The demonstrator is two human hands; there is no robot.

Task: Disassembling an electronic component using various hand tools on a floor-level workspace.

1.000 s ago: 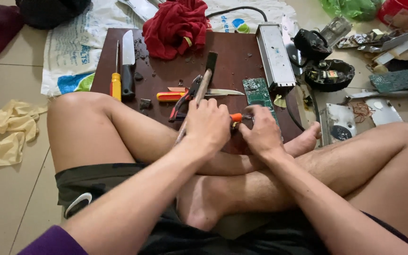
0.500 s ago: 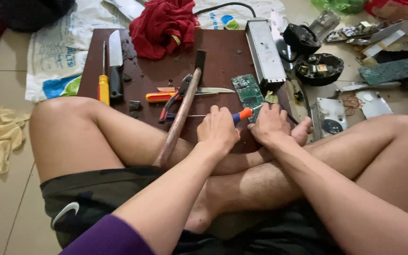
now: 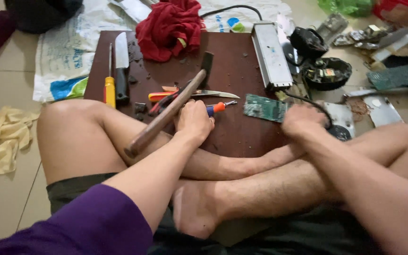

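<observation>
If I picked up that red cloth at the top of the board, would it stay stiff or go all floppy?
Probably floppy: the red cloth lies crumpled in soft folds on the brown board. It likely weighs little and would droop. It shouldn't roll or break.

The scene is evenly lit by soft, diffuse light; shadows are faint. Slight motion blur is seen throughout, and wide-angle stretching at the edges.

Makeshift repair spot on a home floor.
I see floor tiles (image 3: 5,89), a wooden board (image 3: 242,71), scattered tools and circuit boards (image 3: 265,107).
</observation>
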